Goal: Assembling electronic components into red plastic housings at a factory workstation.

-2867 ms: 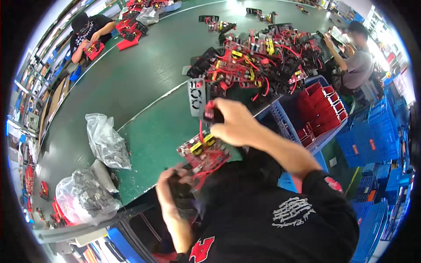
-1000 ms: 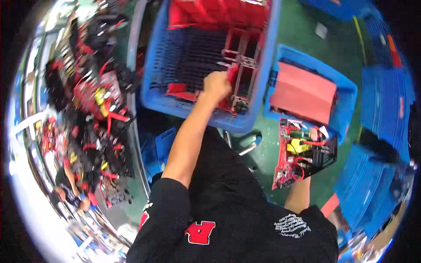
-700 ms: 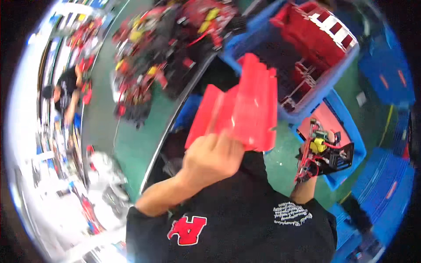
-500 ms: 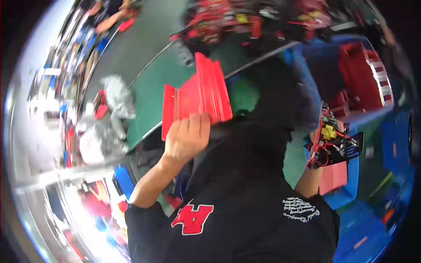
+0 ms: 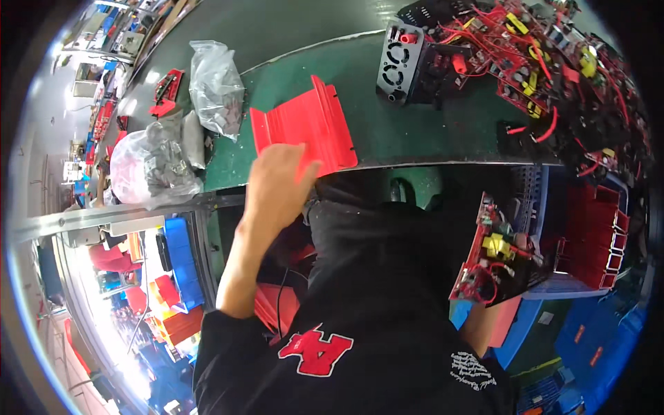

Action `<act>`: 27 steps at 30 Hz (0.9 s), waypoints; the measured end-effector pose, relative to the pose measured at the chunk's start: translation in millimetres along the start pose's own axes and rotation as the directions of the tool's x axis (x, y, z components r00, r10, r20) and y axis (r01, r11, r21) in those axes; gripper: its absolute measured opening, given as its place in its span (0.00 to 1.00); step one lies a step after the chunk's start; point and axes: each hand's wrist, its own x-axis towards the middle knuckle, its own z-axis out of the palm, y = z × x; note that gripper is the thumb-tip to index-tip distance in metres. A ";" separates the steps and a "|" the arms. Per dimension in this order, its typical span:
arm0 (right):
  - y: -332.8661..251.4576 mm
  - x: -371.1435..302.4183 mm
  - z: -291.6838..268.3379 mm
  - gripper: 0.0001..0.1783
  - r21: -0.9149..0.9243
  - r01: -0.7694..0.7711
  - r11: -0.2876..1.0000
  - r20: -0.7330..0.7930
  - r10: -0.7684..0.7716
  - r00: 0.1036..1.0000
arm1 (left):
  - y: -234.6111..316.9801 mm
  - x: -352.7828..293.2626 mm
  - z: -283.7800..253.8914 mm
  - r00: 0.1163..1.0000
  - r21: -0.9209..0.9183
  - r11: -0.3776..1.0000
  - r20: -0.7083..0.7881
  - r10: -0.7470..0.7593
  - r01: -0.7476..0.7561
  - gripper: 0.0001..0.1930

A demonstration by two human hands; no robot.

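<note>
A bright red ribbed metal housing shell lies on the green tabletop near its front edge. Over the shell's near left part is my left hand, thumb spread away from the fingers, touching or just above the metal. At my right side, a circuit board with a yellow component, red wires and a black plate is held up off the table. My right hand is mostly hidden behind this board; only the forearm shows clearly below it.
A silver-and-black casing with fan cutouts stands on the table. Many wired circuit boards are heaped at far right. Clear plastic bags lie at left. A blue crate with red shells stands right of the held board.
The red shell, tilted up in my left hand before, now rests on the table, and that hand's grip has loosened. The board at my right has come slightly nearer my body. The view has shifted.
</note>
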 end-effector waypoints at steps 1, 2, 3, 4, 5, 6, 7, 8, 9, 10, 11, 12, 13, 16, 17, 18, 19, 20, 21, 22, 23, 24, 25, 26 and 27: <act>8.5 5.6 2.8 0.12 0.012 -0.003 1.000 -0.034 0.003 0.999 | -5.8 6.0 -5.0 0.984 0.014 0.992 -0.127 -0.121 0.124 0.20; 5.8 7.0 1.1 0.12 0.028 -0.006 1.000 -0.068 0.008 0.998 | -12.5 11.5 -7.2 0.939 0.020 0.969 -0.253 -0.233 0.246 0.21; 12.0 11.2 3.5 0.12 0.045 -0.008 0.999 -0.097 0.012 0.995 | -21.9 15.2 -3.4 0.876 0.007 0.905 -0.254 -0.411 0.426 0.21; 19.6 4.2 9.0 0.12 0.061 -0.009 0.998 -0.127 0.017 0.992 | -32.8 18.7 2.0 0.781 -0.003 0.808 -0.255 -0.570 0.589 0.22; 18.0 6.4 8.2 0.12 0.085 -0.017 0.996 -0.150 0.029 0.988 | -44.7 22.5 -0.4 0.678 -0.091 0.679 -0.041 -0.734 0.729 0.22; 16.8 9.7 4.4 0.13 0.100 -0.018 0.995 -0.175 0.035 0.984 | -53.2 26.4 3.8 0.673 -0.073 0.674 -0.035 -0.739 0.736 0.22; 7.2 8.2 -3.0 0.13 0.114 -0.019 0.993 -0.199 0.042 0.979 | -60.1 29.1 8.4 0.657 -0.034 0.656 0.063 -0.752 0.754 0.21; -2.4 20.0 -14.5 0.13 0.119 -0.013 0.993 -0.229 0.040 0.973 | -63.7 31.5 19.7 0.635 -0.001 0.643 0.165 -0.755 0.766 0.20; -6.6 26.1 -18.8 0.13 0.130 -0.013 0.991 -0.252 0.046 0.967 | -60.3 28.9 34.0 0.789 0.044 0.788 -0.001 -0.615 0.614 0.17; -2.2 28.2 -19.6 0.13 0.139 -0.013 0.990 -0.274 0.051 0.960 | -61.8 25.2 38.3 0.785 0.056 0.784 0.006 -0.620 0.619 0.17; -23.5 20.4 -36.0 0.14 0.141 -0.012 0.990 -0.301 0.054 0.952 | -59.1 24.1 42.6 0.769 0.063 0.770 0.036 -0.638 0.635 0.16; -34.6 19.1 -44.6 0.14 0.144 -0.005 0.990 -0.326 0.052 0.944 | -57.6 25.5 43.8 0.756 0.071 0.759 0.064 -0.651 0.647 0.16; -40.3 16.2 -52.7 0.14 0.146 0.001 0.989 -0.350 0.051 0.935 | -58.6 27.7 44.8 0.753 0.002 0.756 0.090 -0.652 0.655 0.15; -32.0 -2.3 -44.3 0.15 0.166 0.002 0.986 -0.405 0.066 0.912 | -62.8 23.1 37.0 0.793 -0.159 0.777 0.073 -0.606 0.609 0.13; -31.5 3.7 -47.5 0.15 0.168 0.007 0.986 -0.425 0.066 0.903 | -62.9 22.6 36.8 0.791 -0.153 0.777 0.078 -0.607 0.611 0.13; -28.1 4.8 -46.1 0.15 0.170 0.011 0.985 -0.445 0.066 0.893 | -61.8 23.8 37.5 0.740 -0.228 0.710 0.090 -0.666 0.666 0.13; -23.2 5.9 -44.0 0.15 0.171 0.016 0.985 -0.463 0.066 0.884 | -62.3 23.5 36.6 0.686 -0.299 0.634 0.107 -0.720 0.713 0.12; -18.6 7.7 -40.3 0.15 0.161 0.025 0.987 -0.487 0.057 0.872 | -63.2 22.5 38.3 0.687 -0.303 0.633 0.116 -0.717 0.712 0.12; -12.1 10.8 -37.2 0.16 0.150 0.035 0.988 -0.509 0.047 0.859 | -64.1 21.5 39.8 0.697 -0.309 0.641 0.119 -0.707 0.703 0.13; -6.4 19.6 -38.4 0.16 0.147 0.037 0.988 -0.520 0.045 0.853 | -65.4 21.5 39.0 0.703 -0.309 0.649 0.108 -0.702 0.695 0.13; -3.6 24.7 -39.4 0.16 0.142 0.039 0.989 -0.530 0.043 0.847 | -64.0 21.3 37.3 0.703 -0.310 0.649 0.103 -0.704 0.695 0.13; -7.9 19.3 -36.9 0.16 0.128 0.050 0.991 -0.545 0.028 0.838 | -60.3 23.8 37.9 0.755 -0.276 0.713 0.083 -0.650 0.644 0.13; -10.5 10.9 -36.4 0.16 0.128 0.048 0.991 -0.555 0.032 0.831 | -58.9 20.4 34.9 0.797 -0.225 0.769 0.061 -0.602 0.598 0.14; -10.9 5.7 -38.5 0.17 0.129 0.046 0.991 -0.565 0.036 0.824 | -60.0 17.4 34.8 0.793 -0.219 0.767 0.055 -0.607 0.602 0.14; -5.6 21.0 -41.1 0.17 0.123 0.051 0.991 -0.580 0.030 0.814 | -60.4 16.8 37.7 0.808 -0.208 0.787 0.037 -0.588 0.581 0.14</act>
